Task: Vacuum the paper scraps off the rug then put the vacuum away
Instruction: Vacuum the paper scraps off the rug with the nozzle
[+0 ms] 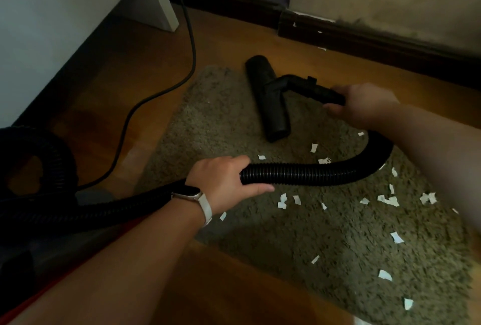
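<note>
Task state: early, by my reading. The right hand (364,103) is curled round the neck tube of the floor nozzle (268,101), fingers closed on it. The left hand (221,179) is wrapped round the ribbed hose (312,171), thumb underneath, and a watch (187,192) sits on that wrist. The nozzle lies flat on the rug (286,233) just beyond and left of the right hand. The strip of rug around it and toward the far edge shows no scraps. The paper scraps (387,199) lie scattered between the two hands and nearer the person, thickest below the right forearm, with a few under the hose loop. Left to do: most of the rug, then stowing the vacuum; a coil of hose (39,163) sits left of the left hand. Edges: the nozzle's far tip is about at the rug's far edge, with wood floor (234,285) and then a dark skirting board (364,38) beyond the right hand. A power cord (192,46) runs beyond the left hand, off the rug. Open room lies toward the person and to the right; the hose loop crosses that path.
</note>
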The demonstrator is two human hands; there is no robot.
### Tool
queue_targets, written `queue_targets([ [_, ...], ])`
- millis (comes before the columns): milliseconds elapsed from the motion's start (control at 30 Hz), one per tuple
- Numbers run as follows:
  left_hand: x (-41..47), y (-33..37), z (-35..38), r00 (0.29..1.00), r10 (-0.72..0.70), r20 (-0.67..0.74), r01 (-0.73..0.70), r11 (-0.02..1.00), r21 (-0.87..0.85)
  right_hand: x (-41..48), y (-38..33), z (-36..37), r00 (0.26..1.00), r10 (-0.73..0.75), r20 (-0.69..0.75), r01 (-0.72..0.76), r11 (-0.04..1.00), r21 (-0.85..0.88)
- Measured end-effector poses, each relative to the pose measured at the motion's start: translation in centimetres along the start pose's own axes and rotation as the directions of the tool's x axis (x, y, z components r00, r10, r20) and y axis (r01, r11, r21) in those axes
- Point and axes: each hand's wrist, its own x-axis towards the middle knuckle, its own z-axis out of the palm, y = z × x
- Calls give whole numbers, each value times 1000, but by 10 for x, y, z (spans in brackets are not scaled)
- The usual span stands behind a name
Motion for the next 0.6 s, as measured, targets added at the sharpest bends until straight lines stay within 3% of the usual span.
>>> queue_targets([
  [267, -6, -7, 5, 999, 25, 31, -25, 1000, 12, 1, -20, 13, 998, -48, 34, 46, 998, 40],
  [600, -2, -3, 12, 994, 2, 105, -7, 999, 44, -12, 5, 30, 992, 50, 120, -71, 980, 183],
])
